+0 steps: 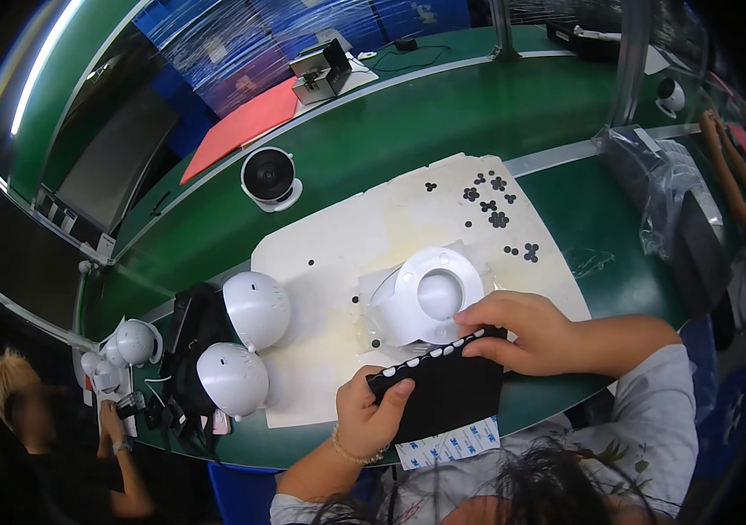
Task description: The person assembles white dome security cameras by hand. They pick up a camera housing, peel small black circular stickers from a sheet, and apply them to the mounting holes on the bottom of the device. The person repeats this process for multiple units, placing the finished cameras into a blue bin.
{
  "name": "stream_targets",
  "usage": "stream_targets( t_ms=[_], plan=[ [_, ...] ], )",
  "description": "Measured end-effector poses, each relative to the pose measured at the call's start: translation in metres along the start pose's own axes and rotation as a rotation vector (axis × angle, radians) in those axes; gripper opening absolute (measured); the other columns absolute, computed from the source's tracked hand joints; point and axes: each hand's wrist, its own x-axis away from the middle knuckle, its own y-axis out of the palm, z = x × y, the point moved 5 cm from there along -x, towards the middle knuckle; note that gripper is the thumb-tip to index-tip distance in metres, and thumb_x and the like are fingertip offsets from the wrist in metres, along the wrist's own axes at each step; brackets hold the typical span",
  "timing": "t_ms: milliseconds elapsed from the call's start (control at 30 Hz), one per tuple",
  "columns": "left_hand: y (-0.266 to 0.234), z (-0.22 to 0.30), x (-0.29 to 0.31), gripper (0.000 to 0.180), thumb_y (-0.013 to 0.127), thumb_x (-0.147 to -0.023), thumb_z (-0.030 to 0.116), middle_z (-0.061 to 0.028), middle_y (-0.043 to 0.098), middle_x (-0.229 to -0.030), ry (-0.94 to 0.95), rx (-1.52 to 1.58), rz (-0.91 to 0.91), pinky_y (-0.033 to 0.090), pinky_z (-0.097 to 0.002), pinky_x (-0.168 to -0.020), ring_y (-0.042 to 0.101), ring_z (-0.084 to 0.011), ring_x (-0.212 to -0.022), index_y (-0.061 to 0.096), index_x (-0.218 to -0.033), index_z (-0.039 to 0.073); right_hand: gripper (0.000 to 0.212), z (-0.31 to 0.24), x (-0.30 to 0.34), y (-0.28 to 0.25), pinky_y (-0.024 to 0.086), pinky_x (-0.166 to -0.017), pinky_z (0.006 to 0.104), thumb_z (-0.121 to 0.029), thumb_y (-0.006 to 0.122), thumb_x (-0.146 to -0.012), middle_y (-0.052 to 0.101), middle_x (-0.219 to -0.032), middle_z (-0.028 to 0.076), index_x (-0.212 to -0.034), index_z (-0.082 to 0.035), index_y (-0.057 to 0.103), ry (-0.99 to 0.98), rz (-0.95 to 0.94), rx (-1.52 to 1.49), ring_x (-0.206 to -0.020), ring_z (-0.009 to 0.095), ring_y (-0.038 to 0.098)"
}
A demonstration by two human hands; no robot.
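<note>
My left hand (368, 416) is closed on the left end of a black sheet (447, 398), with the thumb on top. Along the sheet's folded upper edge runs a row of white round pads. My right hand (517, 331) pinches that edge near its right end, thumb and fingers at the pads. A white strip with blue print (450, 444) shows at the sheet's lower edge. Just beyond my hands, a white plastic part with a round hole (414, 302) lies on clear plastic film. Two white dome-shaped shells (256, 311) stand to the left.
A pale board (329, 227) covers the green table, with several small black round pads (498, 219) at its far right. Beyond stands a white camera-like device (269, 178). Bagged parts (666, 188) lie right. A person (49, 429) sits at left, near black cables and white parts.
</note>
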Motion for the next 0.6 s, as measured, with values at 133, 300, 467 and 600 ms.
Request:
stream_targets(
  t_ms=[133,300,467,600],
  plan=[
    [0.003,0.002,0.0,0.017,0.061,-0.08,0.011,-0.0027,0.057,-0.062,0.031,-0.014,0.016,0.041,-0.0208,-0.051,0.049,-0.0062,-0.056,0.053,-0.081,-0.003,0.025,0.002,0.002,-0.002,0.047,-0.069,0.0312,-0.014,0.065,-0.075,0.059,-0.087,0.007,-0.098,-0.008,0.057,-0.006,-0.017,0.046,-0.079,0.023,0.059],
    [0.001,0.0,0.0,0.017,0.061,-0.08,0.011,-0.0043,0.057,-0.061,0.029,-0.061,-0.022,0.041,-0.022,-0.05,0.05,-0.0073,-0.055,0.055,-0.081,-0.004,0.014,0.003,0.007,0.001,0.045,-0.065,0.0307,-0.016,0.066,-0.073,0.06,-0.092,0.003,-0.085,-0.01,0.062,-0.267,0.085,0.181,-0.08,0.021,0.058],
    [0.004,0.006,-0.005,0.018,0.061,-0.079,0.013,-0.0069,0.057,-0.06,-0.001,-0.132,-0.033,0.041,-0.024,-0.049,0.051,-0.0099,-0.053,0.056,-0.076,-0.004,0.021,-0.013,0.01,-0.008,0.042,-0.068,0.0311,-0.015,0.068,-0.069,0.06,-0.096,0.001,-0.089,-0.011,0.062,-0.551,0.047,0.276,-0.087,0.019,0.056],
    [0.009,0.011,-0.004,0.017,0.061,-0.078,0.012,-0.0088,0.057,-0.059,0.066,-0.15,-0.067,0.041,-0.0255,-0.049,0.053,-0.0148,-0.051,0.056,-0.073,-0.003,0.031,-0.017,-0.003,0.0,0.04,-0.071,0.0316,-0.013,0.068,-0.066,0.058,-0.097,0.002,-0.096,-0.013,0.061,-0.389,0.099,0.171,-0.091,0.019,0.054]
  ],
)
